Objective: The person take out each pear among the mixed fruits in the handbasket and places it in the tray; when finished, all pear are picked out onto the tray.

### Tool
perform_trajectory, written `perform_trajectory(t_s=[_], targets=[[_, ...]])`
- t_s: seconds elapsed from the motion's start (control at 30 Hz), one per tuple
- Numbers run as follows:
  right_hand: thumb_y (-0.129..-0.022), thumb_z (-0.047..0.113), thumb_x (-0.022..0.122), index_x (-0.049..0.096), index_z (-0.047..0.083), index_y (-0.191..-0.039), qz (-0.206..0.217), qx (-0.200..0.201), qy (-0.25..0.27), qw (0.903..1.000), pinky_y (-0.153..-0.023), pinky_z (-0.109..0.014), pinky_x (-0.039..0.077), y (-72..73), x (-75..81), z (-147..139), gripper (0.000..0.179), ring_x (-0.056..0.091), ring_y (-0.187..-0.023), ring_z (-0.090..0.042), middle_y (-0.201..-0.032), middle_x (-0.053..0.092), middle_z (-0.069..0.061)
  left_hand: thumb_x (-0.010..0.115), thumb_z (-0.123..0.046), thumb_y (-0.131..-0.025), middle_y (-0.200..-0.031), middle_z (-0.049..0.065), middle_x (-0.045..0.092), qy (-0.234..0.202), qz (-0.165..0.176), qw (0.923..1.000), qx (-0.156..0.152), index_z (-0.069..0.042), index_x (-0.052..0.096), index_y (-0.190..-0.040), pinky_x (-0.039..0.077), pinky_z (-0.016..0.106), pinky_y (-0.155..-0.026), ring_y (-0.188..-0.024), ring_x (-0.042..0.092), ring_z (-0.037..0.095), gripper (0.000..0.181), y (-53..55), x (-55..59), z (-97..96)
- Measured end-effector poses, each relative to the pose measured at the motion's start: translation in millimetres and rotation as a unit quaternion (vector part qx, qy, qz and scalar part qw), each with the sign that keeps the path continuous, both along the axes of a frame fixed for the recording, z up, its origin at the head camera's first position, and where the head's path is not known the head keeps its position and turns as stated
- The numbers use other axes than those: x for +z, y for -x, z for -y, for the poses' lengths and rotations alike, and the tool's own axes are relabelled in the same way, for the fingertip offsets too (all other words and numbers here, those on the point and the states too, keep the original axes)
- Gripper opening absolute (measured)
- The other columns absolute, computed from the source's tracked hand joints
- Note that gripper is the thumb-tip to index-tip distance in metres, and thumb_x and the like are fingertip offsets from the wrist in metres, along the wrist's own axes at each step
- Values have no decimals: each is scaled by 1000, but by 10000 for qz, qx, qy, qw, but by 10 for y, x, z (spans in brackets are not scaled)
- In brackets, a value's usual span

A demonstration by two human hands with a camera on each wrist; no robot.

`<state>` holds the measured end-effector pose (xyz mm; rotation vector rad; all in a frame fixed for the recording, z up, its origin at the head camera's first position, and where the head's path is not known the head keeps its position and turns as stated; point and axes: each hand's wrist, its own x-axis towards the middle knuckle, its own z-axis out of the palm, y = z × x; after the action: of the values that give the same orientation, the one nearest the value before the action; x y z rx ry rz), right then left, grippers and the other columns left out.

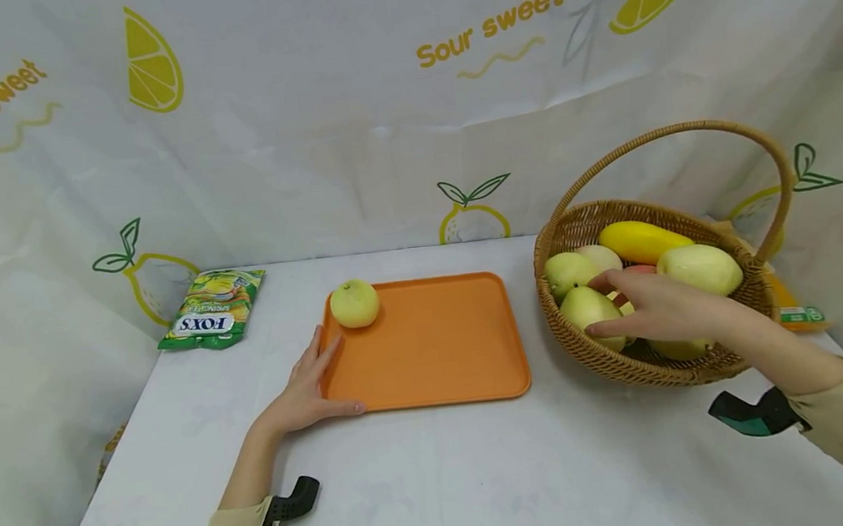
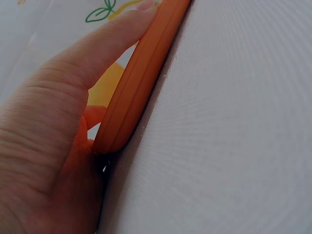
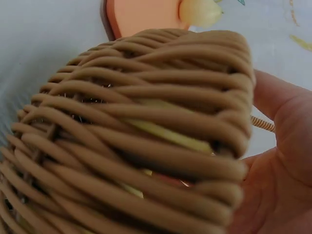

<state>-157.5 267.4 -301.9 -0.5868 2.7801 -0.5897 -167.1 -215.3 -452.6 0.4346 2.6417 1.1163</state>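
One round yellow-green fruit (image 1: 355, 304) rests on orange rectangular tray (image 1: 429, 346); left hand (image 1: 307, 397), fingers spread, touches corner. Right hand (image 1: 658, 306), thumb and fingers parted, straddles pale-green pear (image 1: 584, 309) in brown wicker basket (image 1: 619, 369); grip unclear. Picking step, seemingly; next calls for firm hold, lift.

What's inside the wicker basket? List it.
The basket holds a long yellow fruit, pale green fruits and something reddish. The right grip hides some contents; whatever lies beneath the top layer is covered.
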Motion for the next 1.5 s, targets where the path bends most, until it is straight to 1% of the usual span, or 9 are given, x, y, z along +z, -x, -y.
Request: perform_trajectory(t_s=[0.17,0.3,0.5,0.67,0.77,0.9,1.07,1.27,1.5], targets=[[-88,49,68,49,-8,-128,153,11,-294,9994,-86,-48,50,49,-12,-4,73,60,-101,-26,-122,61,-18,83,-50,-71,-162,7,-14,-8,19,10000,-1,-18,17,-158,9,71,-107,-144,-3,45,114,-6,4,-5],[-88,50,68,47,-9,-128,270,-42,-392,9989,-87,-48,49,74,-28,-3,75,60,-100,-25,-123,60,-20,84,-50,-71,-162,8,-14,-7,2,10000,-11,-18,16,-158,9,71,-107,-144,-3,45,114,-5,9,-8],[-87,50,70,45,-9,-129,303,-121,-290,9990,-86,-48,50,79,-56,-12,76,60,-101,-27,-124,59,-23,84,-50,-71,-162,8,-14,10,-26,10000,-25,-19,16,-158,9,71,-107,-145,-3,44,114,5,5,-3],[-84,50,72,46,-5,-129,242,-230,-202,9992,-80,-42,51,70,-73,-16,77,61,-94,-22,-120,61,-21,84,-50,-71,-162,7,-14,21,-49,10000,-12,-19,17,-158,9,70,-108,-145,-3,43,114,6,-2,5],[-82,51,74,47,-4,-129,139,-287,-158,9994,-79,-41,51,56,-76,-24,77,62,-93,-21,-119,62,-19,84,-50,-71,-162,6,-14,18,-42,10000,-4,-20,17,-158,9,70,-108,-145,-3,43,114,4,-5,7],[-80,49,76,50,-3,-129,-35,-310,-25,9995,-81,-44,51,34,-74,-45,76,61,-98,-26,-119,62,-18,84,-50,-71,-162,6,-14,-6,-48,10000,-14,-20,17,-158,9,70,-108,-145,-3,43,114,4,-8,7],[-78,47,80,51,-3,-129,-194,-338,191,9991,-80,-46,51,15,-41,-55,77,59,-103,-34,-118,62,-18,83,-50,-71,-162,6,-15,-19,-46,10000,-17,-20,16,-158,9,71,-107,-145,-3,43,113,6,-8,12],[-75,49,82,48,-2,-133,-363,-531,246,9976,-81,-50,51,-1,34,-44,84,57,-107,-38,-122,58,-23,83,-50,-71,-162,5,-15,-9,-14,10000,13,-21,16,-158,9,70,-108,-145,-3,42,113,8,-6,10],[-76,46,82,43,0,-137,-423,-762,529,9948,-82,-53,52,-50,113,-16,86,57,-110,-44,-127,54,-26,83,-50,-71,-162,5,-15,9,-26,10000,4,-22,16,-158,9,70,-108,-145,-3,42,113,9,-12,12]])
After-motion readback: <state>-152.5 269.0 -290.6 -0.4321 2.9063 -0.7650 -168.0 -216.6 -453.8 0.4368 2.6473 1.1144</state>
